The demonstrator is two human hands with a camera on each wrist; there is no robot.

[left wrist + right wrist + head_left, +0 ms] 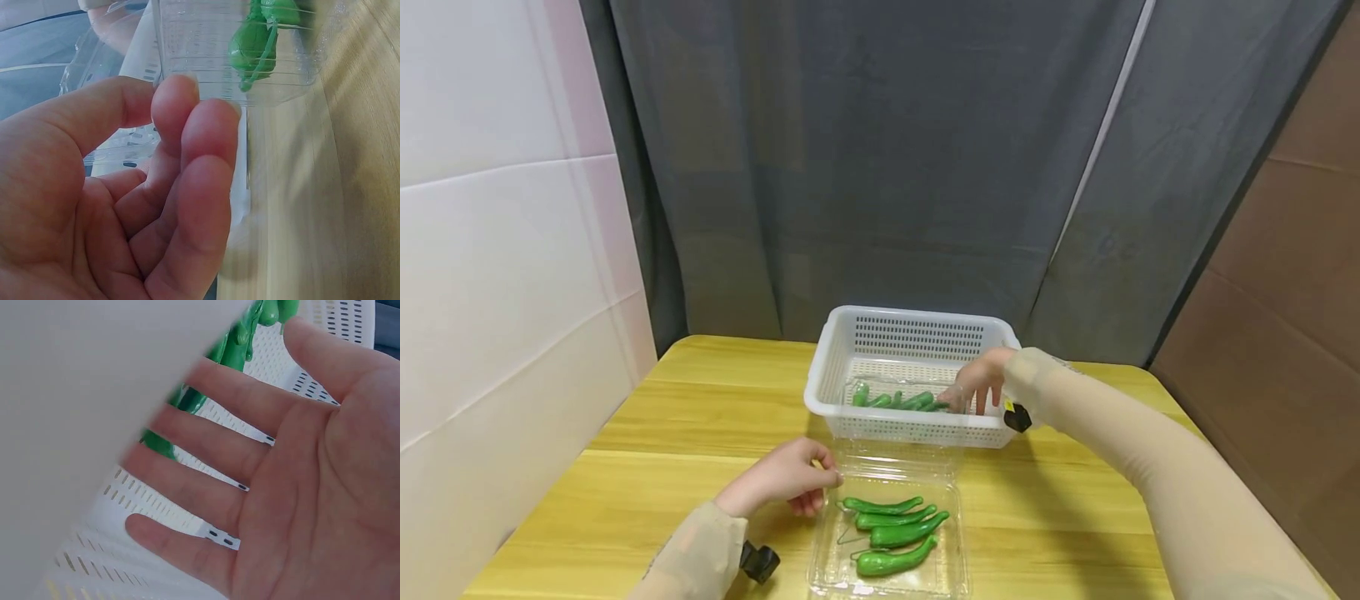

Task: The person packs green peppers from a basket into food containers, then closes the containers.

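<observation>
My right hand (977,385) is down inside the white basket (850,333), fingers straight and spread, palm open, holding nothing; in the right wrist view the fingers (206,456) fan out over the perforated floor with green showing between them; the peppers in the basket (898,401) lie just to the left of my fingertips, close enough that I cannot tell whether the nearest one is touched or only beside them; their long axes run roughly left to right across the basket floor, so they point end-on toward the hand rather than lying across it; this hand is plainly the nearer of the two to that pile. My left hand (786,483) rests on the table (662,433) at the near left corner of the clear plastic box (827,567), fingers loosely curled with the tips (187,125) drawn together against the box's wall; whether they pinch the rim or merely lean on it I cannot tell from either view. Four green peppers in the box (895,533) lie side by side, also lengthwise left to right, stems toward my left hand; the box sits just in front of the basket, its open lid (898,458) reaching toward the basket's front wall; behind everything hangs a grey curtain (880,167), with a white panelled wall (497,250) to the left.
</observation>
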